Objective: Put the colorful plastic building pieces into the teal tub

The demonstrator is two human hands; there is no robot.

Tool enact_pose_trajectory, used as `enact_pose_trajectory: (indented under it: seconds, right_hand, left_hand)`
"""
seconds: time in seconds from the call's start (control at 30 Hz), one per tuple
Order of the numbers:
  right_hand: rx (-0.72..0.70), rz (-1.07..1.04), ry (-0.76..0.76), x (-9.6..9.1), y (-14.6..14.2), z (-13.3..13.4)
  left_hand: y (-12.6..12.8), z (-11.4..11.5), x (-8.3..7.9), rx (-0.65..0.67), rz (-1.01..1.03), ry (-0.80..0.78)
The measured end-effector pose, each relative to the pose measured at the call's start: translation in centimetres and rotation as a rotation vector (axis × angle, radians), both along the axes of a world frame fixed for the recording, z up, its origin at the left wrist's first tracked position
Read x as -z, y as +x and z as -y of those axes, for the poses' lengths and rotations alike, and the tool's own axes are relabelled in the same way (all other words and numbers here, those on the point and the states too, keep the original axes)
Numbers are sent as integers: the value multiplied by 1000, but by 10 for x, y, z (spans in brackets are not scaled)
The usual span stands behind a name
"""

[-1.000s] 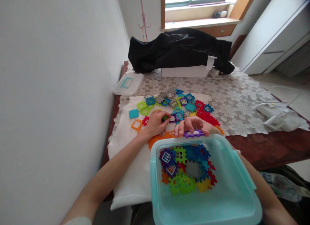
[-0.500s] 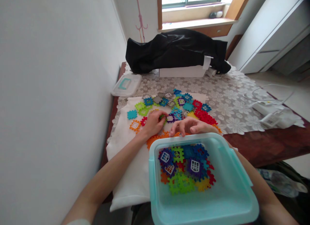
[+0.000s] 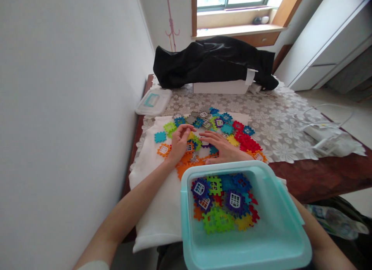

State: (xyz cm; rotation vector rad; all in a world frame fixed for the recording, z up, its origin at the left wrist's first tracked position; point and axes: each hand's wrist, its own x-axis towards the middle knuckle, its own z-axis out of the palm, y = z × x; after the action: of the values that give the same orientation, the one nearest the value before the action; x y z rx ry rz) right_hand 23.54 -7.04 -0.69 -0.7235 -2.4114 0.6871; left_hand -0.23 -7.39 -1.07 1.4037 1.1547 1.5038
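Bright plastic waffle tiles (image 3: pixel 247 143) spread across a white cloth (image 3: pixel 154 200). The left hand (image 3: pixel 180 142) curls above them, fingers narrow, nothing showing between them; the right hand (image 3: pixel 223 147) lies flat, fingers spread on the tiles. Just nearer sits a teal tub (image 3: pixel 186 223) holding more tiles (image 3: pixel 223 210); a careless pull-back could catch its rim and tip it.
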Motion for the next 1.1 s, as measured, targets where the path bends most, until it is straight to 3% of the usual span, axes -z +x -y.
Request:
enact_pose_trajectory:
  seconds: [0.13, 0.23, 0.37, 0.5, 0.63, 0.77, 0.87, 1.1]
  right_hand:
    - [-53, 208, 40, 2, -3, 5]
    - [-28, 212, 52, 0, -2, 4]
    - [71, 163, 117, 1, 3, -2]
    - [136, 63, 107, 1, 7, -10]
    - [195, -105, 59, -20, 19, -8]
    - [328, -207, 7, -48, 56, 5]
    - [470, -169, 52, -53, 95, 20]
    - [641, 2, 91, -14, 168, 87]
  left_hand:
    - [-12, -13, 5, -191, 418, 22]
    - [-19, -19, 7, -296, 487, 24]
    - [-17, -16, 9, -304, 305, 12]
    - [-7, -7, 5, -120, 79, -56]
    - [-1, 3, -5, -15, -108, -56]
    - [0, 7, -12, -9, -150, -37]
    - [0, 6, -12, -15, -145, -32]
    - [0, 6, -9, -34, -148, -28]
